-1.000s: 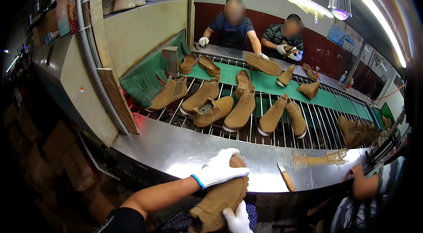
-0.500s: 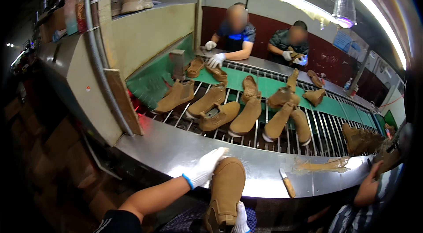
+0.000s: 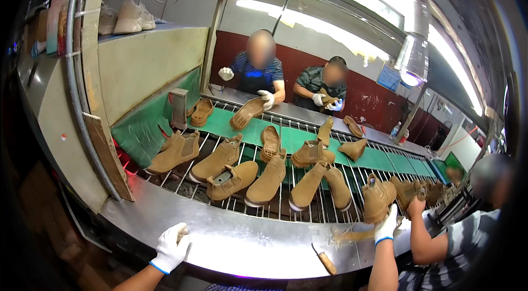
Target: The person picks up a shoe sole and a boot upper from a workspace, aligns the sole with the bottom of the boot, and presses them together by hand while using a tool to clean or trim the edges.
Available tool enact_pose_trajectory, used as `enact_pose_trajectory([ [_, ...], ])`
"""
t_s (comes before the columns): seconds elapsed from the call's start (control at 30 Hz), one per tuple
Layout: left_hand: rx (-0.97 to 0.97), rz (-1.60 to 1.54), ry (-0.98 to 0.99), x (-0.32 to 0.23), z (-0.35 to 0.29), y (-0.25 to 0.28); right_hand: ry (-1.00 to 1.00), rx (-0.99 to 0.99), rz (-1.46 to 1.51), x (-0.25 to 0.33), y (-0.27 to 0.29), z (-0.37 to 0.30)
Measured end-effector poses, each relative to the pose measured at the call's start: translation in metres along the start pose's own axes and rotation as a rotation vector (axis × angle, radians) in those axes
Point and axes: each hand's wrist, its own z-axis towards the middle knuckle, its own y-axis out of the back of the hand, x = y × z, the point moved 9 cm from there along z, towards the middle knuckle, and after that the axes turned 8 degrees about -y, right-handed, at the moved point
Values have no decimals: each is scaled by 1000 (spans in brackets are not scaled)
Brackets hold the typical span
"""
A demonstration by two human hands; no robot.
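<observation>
At the right of the rack, my right hand [image 3: 386,226], in a white glove with a blue cuff, grips a tan ankle boot [image 3: 378,198] from below. The boot stands upright over the metal bars, next to a group of similar boots. My left hand [image 3: 171,247], gloved the same way, is over the near metal ledge [image 3: 236,239] at lower left. Its fingers are loosely bent and apart, with nothing in them. Several more tan boots [image 3: 267,184] lie on the bars ahead, some upright and one on its side [image 3: 231,180].
A wooden-handled knife [image 3: 324,261] lies on the ledge. Across the green belt [image 3: 297,145], one person holds a shoe sole [image 3: 247,114] and another handles a tan piece. At right, a co-worker's hand [image 3: 416,207] touches a boot. A metal pipe [image 3: 91,120] rises at left.
My right hand has carried the boot from near my body to the right side of the rack. My left hand has come off the boot. The view has shifted right.
</observation>
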Motion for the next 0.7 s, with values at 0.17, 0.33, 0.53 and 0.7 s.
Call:
enact_pose_trajectory([
  [0.17,-82,471,-256,-36,4,8,7,56,-204,-41,-78,50],
  [0.33,313,472,-92,-36,22,-8,502,245,-1125,-78,-268,-7],
  [0.53,79,590,-243,-19,-1,-9,548,557,-1399,-142,-466,-15],
  [0.7,60,635,-261,-28,10,-8,719,587,-1845,-230,-559,35],
])
